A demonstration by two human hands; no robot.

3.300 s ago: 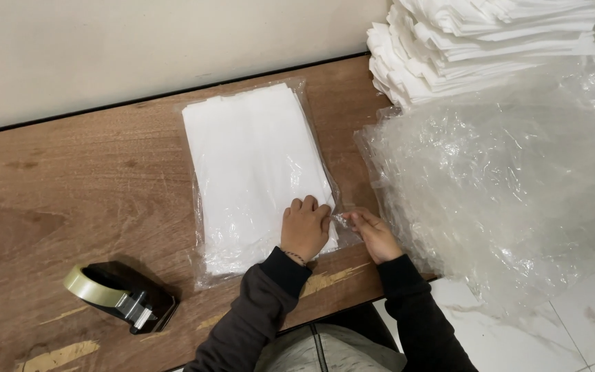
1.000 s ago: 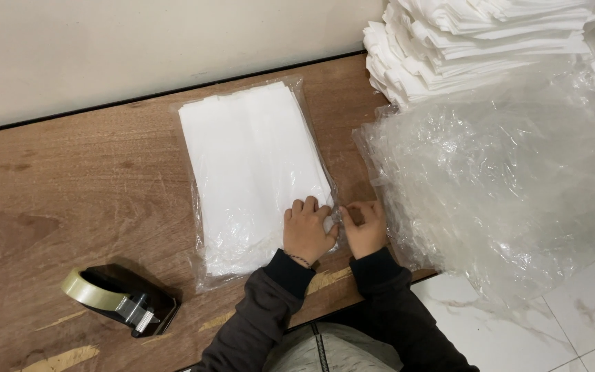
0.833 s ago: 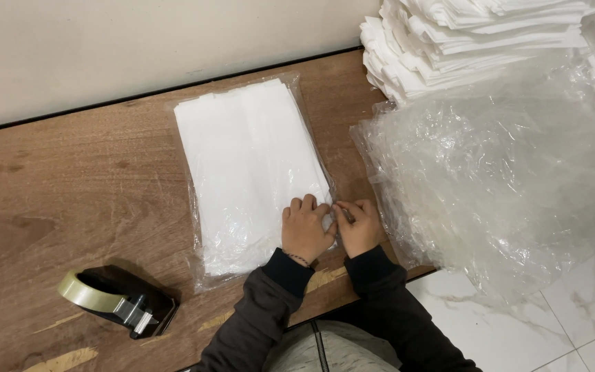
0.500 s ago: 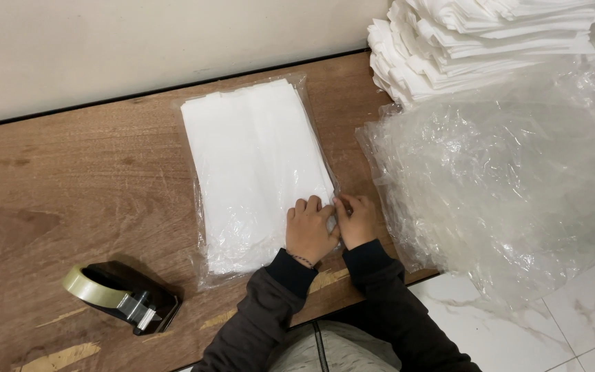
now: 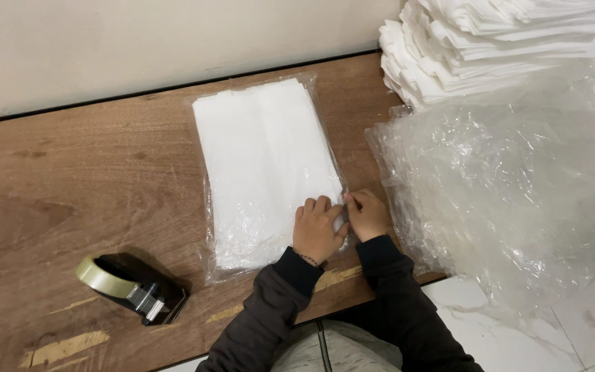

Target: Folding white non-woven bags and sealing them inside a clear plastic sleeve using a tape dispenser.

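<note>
A clear plastic bag holding a flat stack of white folded cloth [image 5: 263, 158] lies on the wooden table [image 5: 77, 186]. My left hand [image 5: 317, 230] presses flat on the bag's near right corner, fingers together. My right hand [image 5: 366, 213] sits right beside it, pinching the bag's right edge near that corner. Both hands touch each other over the plastic. Dark sleeves cover both forearms.
A black tape dispenser with a roll of clear tape [image 5: 132, 286] stands at the near left. A heap of empty clear plastic bags [image 5: 511, 179] fills the right side and overhangs the table edge. Stacked white folded cloths [image 5: 497, 41] sit at the back right. A pale wall runs behind.
My right hand has moved left from the bag pile to the packed bag's right edge, beside my left hand. The left hand has stayed on the bag's corner.
</note>
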